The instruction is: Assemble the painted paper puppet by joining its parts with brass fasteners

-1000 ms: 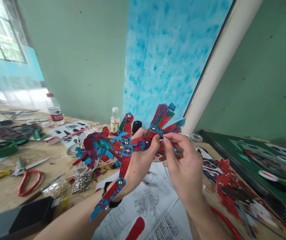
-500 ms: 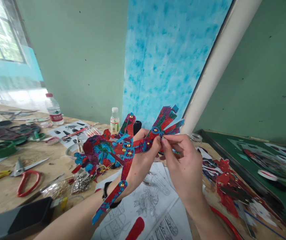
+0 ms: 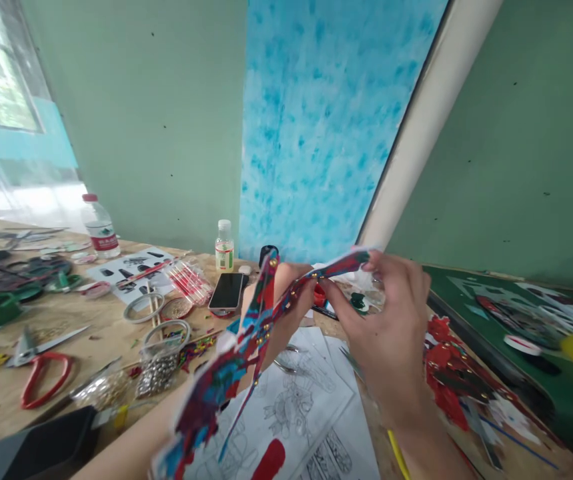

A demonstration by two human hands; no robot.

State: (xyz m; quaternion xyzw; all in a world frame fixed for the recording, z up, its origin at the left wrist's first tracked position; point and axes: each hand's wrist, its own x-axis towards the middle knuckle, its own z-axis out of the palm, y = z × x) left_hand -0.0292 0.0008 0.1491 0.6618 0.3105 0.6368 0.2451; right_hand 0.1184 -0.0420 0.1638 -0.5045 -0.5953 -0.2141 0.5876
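A flat jointed puppet [image 3: 239,353] painted red, blue and purple, with small brass rivets, is held above the wooden table [image 3: 6,393]. It now lies nearly edge-on to me, its body drooping toward my left forearm. My left hand [image 3: 286,300] grips it near the middle from behind. My right hand [image 3: 386,320] pinches the puppet's upper end between thumb and fingers. Printed line drawings [image 3: 306,407] lie on the table under both hands.
Red-handled scissors [image 3: 36,370] and a bag of small metal beads [image 3: 159,373] lie at left. A phone [image 3: 227,291], a small bottle [image 3: 224,245], a water bottle [image 3: 98,228] and rings stand farther back. Red cut-out pieces [image 3: 446,380] and a green board [image 3: 516,327] fill the right side.
Both hands have tipped the puppet from facing me to nearly edge-on, its body dropping toward my left forearm. A phone behind it has come into view. The view shifted slightly.
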